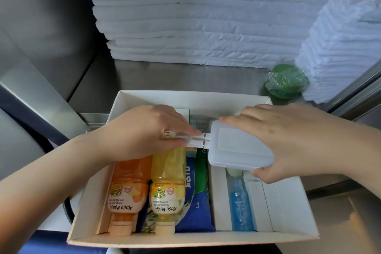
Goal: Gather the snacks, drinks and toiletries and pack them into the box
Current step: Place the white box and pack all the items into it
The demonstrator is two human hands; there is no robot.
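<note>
A white cardboard box (191,240) sits on the steel counter in front of me. Inside lie an orange Mogu Mogu bottle (127,194), a yellow Mogu Mogu bottle (168,192), a blue snack bag (195,210), a green packet (201,173), a blue mouthwash bottle (241,210) and white slim boxes (266,208). My right hand (288,140) grips a white flat plastic case (237,146) over the box's right half. My left hand (148,132) pinches two thin white tubes (194,140) beside that case, above the bottles.
A tall pile of folded white linen (195,16) stands at the back of the counter, with another pile (346,47) at the right. A green wrapped item (285,83) lies beyond the box's far right corner. Steel walls close in the left side.
</note>
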